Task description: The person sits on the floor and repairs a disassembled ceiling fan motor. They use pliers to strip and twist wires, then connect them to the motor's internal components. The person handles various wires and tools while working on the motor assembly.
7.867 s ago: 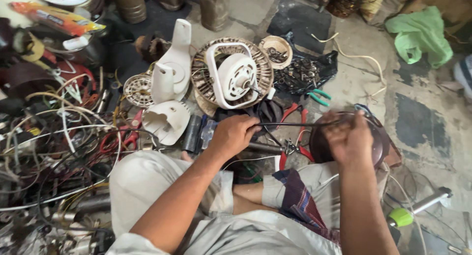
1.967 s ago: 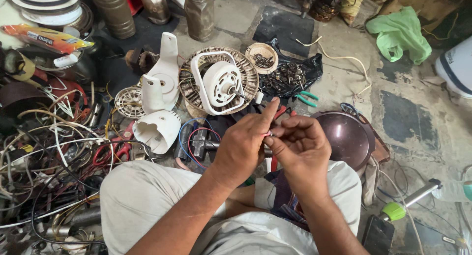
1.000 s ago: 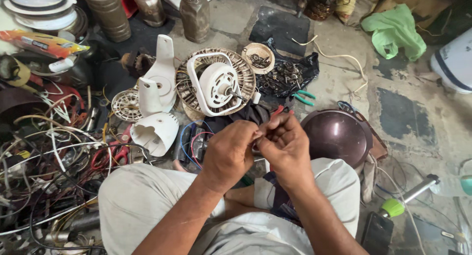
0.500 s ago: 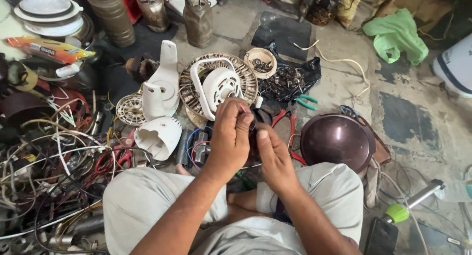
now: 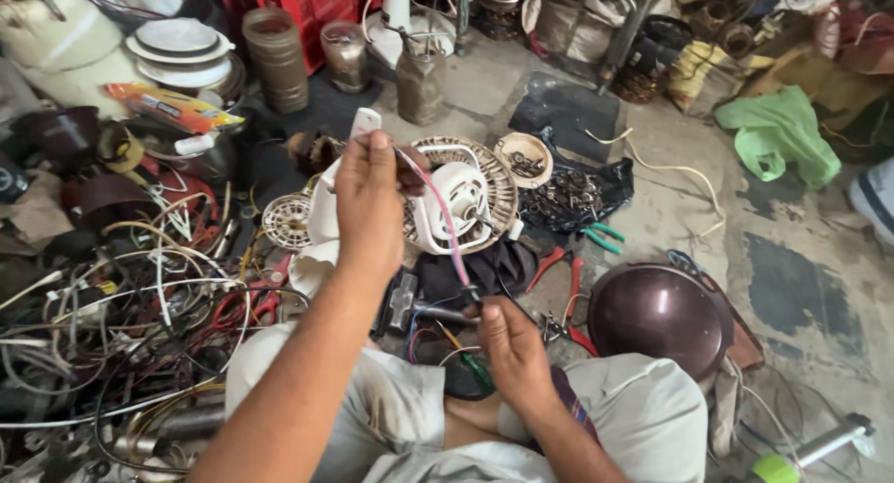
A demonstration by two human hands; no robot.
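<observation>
Left hand point(image 5: 370, 199) raised, fingers pinching upper end of thin pink wire point(image 5: 445, 224). Right hand point(image 5: 510, 348) low over lap, gripping wire's lower end. Wire stretching taut between hands, crossing white round fan motor housing point(image 5: 461, 199). Maroon metal dome point(image 5: 659, 317) sitting right.

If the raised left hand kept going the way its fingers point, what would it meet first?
Probably the white plastic housing piece just beyond the left hand, which pinches a pink wire; the hand is raised, so depth is unclear.
</observation>
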